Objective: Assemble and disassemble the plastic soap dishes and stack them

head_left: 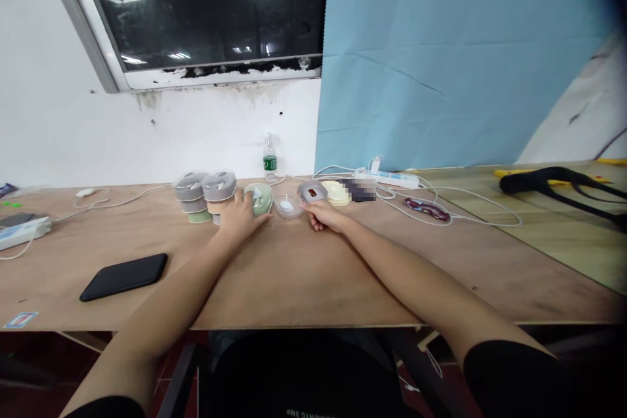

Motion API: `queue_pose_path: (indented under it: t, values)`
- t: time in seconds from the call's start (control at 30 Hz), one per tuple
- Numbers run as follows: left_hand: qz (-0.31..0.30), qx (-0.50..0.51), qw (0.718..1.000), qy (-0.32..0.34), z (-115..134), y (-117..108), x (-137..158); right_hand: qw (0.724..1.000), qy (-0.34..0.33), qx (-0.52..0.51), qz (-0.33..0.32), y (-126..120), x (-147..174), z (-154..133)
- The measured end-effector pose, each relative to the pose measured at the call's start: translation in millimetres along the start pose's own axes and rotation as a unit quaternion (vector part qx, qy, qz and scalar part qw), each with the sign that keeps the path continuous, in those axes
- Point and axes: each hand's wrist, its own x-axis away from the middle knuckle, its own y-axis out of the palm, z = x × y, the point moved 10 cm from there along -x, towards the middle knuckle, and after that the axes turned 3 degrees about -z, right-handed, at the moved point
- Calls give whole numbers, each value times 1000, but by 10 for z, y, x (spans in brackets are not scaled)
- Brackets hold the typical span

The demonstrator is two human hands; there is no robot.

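Observation:
My left hand (240, 217) lies with fingers and thumb spread at the near left side of a pale green container (263, 198). Its thumb stretches along the container's front, and its fingertips are close to a stack of lidded containers (220, 187). My right hand (324, 214) is closed, with thumb and forefinger at the near edge of a grey square container (312, 191) that shows a small brown-red patch on top. Between the hands sits a clear shallow container (288, 206) with a white spot in it. A cream container (337, 192) stands right of the grey one.
Another lidded stack (191, 189) stands at the left. Behind are a green-labelled bottle (270, 160) and a white power strip (396, 179) with cables. A black phone (124, 276) lies front left. A patterned dark red object (427, 209) and a black frame (553, 183) are right.

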Motion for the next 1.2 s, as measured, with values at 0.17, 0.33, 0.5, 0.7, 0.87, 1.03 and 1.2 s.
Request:
queue_pose_path:
  t: [0.17, 0.33, 0.5, 0.7, 0.87, 1.03, 1.2]
  values:
    - [-5, -2, 1000, 3, 12, 2, -12, 1000, -4, -1, -7, 8, 4, 0]
    - [12, 6, 1000, 19, -30, -3, -63, 999, -21, 38, 12, -4, 27, -59]
    - [39, 11, 998, 37, -70, 15, -117, 926, -159, 181, 290, -545, 305, -502]
    - [50, 19, 996, 67, 16, 58, -56, 836, -170, 276, 443, -1162, 540, -476]
    - [7, 53, 985, 164, 243, 105, 89, 861, -90, 356, 351, -1293, 256, -149]
    - [-111, 88, 942, 304, 548, 340, 298, 859, -58, 402, 311, -1207, 126, -59]
    - [-139, 122, 935, 304, 576, 431, 305, 850, -44, 415, 322, -1205, 119, -60]
